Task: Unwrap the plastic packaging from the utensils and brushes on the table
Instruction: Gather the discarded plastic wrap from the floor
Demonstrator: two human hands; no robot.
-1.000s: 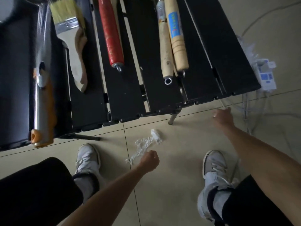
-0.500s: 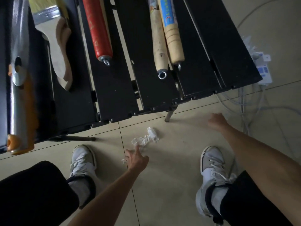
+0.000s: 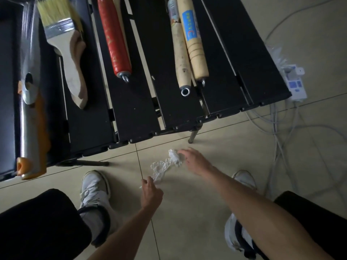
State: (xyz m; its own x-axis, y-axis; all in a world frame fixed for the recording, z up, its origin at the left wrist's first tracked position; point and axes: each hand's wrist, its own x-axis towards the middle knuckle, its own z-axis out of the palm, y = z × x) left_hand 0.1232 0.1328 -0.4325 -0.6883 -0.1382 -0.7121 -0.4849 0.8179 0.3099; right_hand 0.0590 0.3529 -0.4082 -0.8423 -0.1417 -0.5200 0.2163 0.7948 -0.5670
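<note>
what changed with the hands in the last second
The right hand swung left from near the cables to the wadded end of the plastic wrap, fingers spread. The left hand, a fist a second ago, reached forward and now pinches the wrap's near end. The wrap stays on the floor; the paintbrush and table are unmoved.

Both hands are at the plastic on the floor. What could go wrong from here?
1. The plastic is a thin strip. The left hand pinches only its near tip and the right hand barely reaches the balled end, so it may slip or tear.
2. Loose cables lie beside the right shoe; a foot could catch them.
3. The orange-handled tool reaches the table edge; a knee might knock it off.
</note>
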